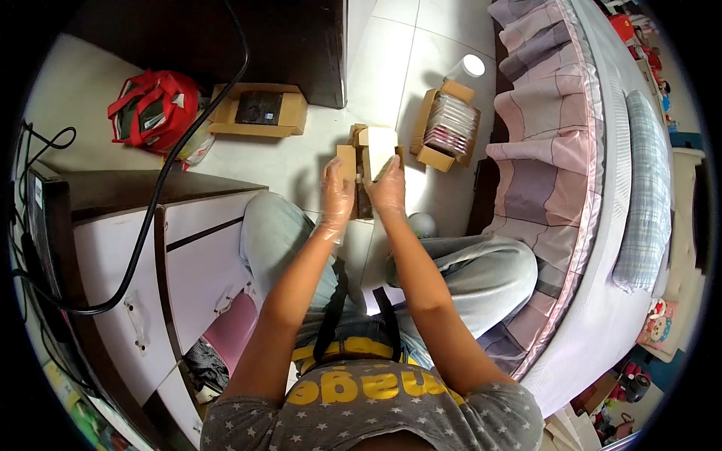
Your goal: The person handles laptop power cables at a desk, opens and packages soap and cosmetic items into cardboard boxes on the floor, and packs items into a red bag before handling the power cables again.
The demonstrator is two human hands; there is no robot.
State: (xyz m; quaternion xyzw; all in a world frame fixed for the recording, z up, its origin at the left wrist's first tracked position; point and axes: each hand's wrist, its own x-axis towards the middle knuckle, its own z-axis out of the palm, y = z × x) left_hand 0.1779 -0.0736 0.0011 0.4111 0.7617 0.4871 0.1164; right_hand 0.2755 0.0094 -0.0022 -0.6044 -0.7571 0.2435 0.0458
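My left hand, in a thin clear plastic glove, grips the left flap of a small open cardboard box on the floor between my knees. My right hand, gloved the same way, holds a pale cream box over the right side of that carton. Its thumb lies on the face of the cream box, and the other fingers are mostly hidden. Dark contents show in the gap between my hands, too shaded to name.
An open carton of clear packets stands at right, beside a white-lidded tub. Another carton holds a dark box. A red bag, a black cable, drawers and a bed surround me.
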